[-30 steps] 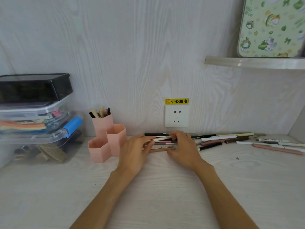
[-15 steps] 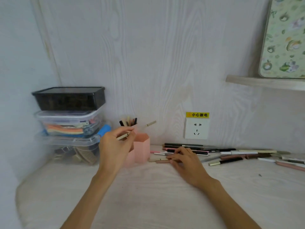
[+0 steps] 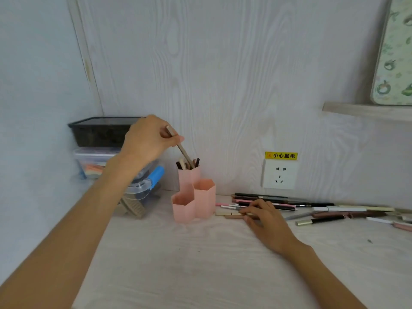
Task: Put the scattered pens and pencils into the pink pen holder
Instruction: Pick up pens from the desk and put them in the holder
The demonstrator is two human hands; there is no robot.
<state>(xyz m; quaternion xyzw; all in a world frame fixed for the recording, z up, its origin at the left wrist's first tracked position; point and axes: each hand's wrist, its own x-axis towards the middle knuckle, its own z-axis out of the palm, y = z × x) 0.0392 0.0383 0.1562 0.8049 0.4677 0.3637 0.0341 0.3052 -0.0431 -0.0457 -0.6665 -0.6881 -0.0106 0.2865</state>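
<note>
Two hands: left hand pinches a pencil above the holder, right hand grips pens.

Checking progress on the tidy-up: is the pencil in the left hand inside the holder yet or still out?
Partly in. The beige pencil, pinched by the left hand, slants with its lower end among the pens in the pink pen holder's tall rear compartment.

Yellow label above wall socket: "小心触电"
</note>
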